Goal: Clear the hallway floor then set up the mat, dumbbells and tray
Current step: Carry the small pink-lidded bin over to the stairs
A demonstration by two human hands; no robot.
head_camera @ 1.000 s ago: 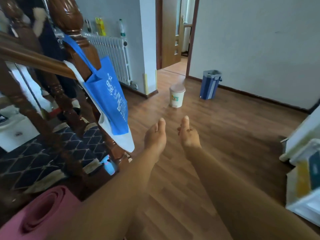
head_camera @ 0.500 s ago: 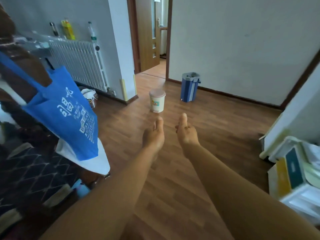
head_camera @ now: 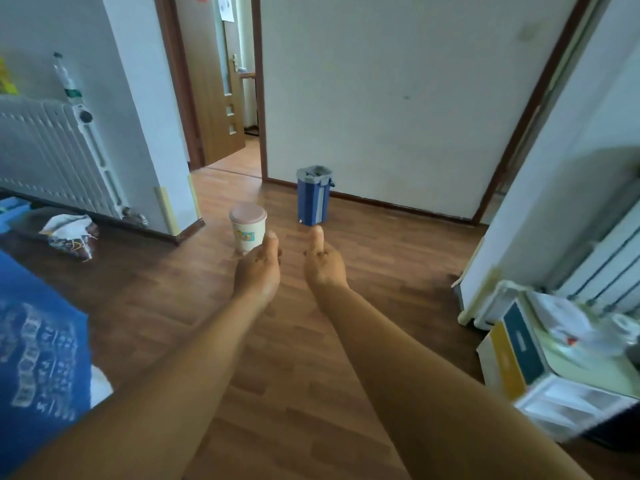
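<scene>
Both arms stretched forward over the hallway floor [head_camera: 294, 358], hands side by side and near each other, not touching.

- Left hand [head_camera: 258, 275]: empty, thumb forward. Its fingers are tucked underneath, so I cannot tell how tightly they curl.
- Right hand [head_camera: 325, 268]: empty too, thumb up and forward, fingers folded below. Same doubt.
- Blue tote bag [head_camera: 34, 341]: low, left of the left forearm.
- White storage boxes [head_camera: 554, 368]: stacked right of the right forearm.
- Small white bin [head_camera: 248, 226]: pink lid, upright on the boards just beyond the left thumb, which overlaps it in my view.
- Blue bucket [head_camera: 313, 195]: upright, farther out past the right thumb, near the wall.
- Crumpled bag [head_camera: 71, 235]: on the floor well left of the left hand, below the radiator [head_camera: 52, 157].
</scene>
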